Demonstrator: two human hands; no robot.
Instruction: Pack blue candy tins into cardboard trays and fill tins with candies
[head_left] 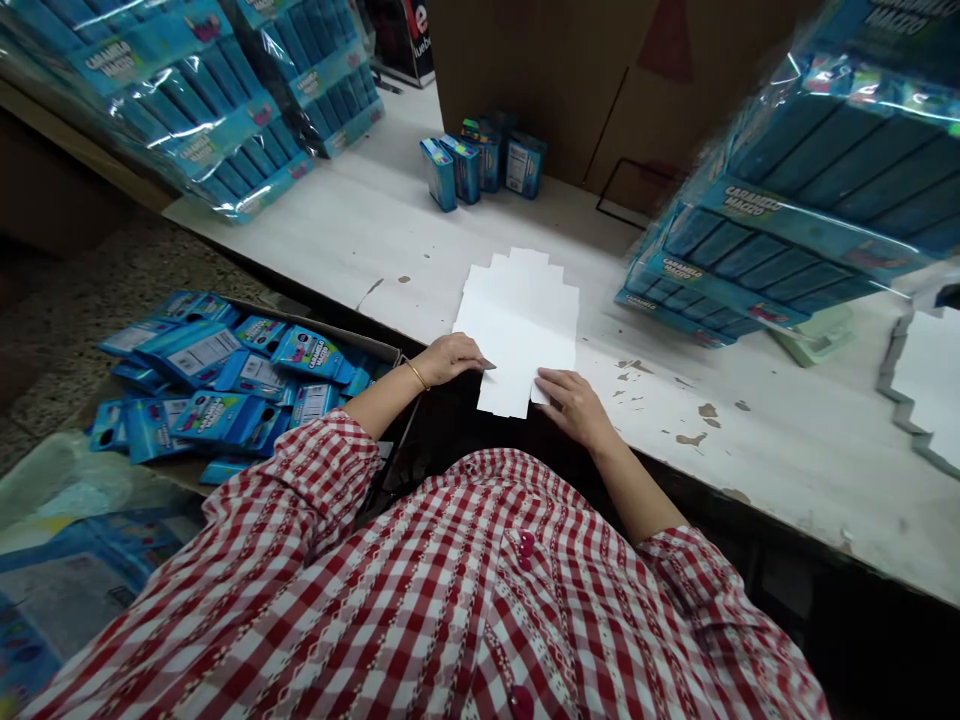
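In front of me a flat white carton blank with stepped, cut edges lies on the white table, its near end sticking out over the table's front edge. My left hand grips the blank's near left side, fingers pressed together at a flap. At the near right side, my right hand has its thumb and fingers closed around another small flap. The blank's printed side, if any, faces down and is hidden.
Left of me, a cardboard box holds several blue candy packs. Wrapped stacks of blue boxes stand at the back left and right. Several small blue boxes stand at the back. More white blanks lie far right.
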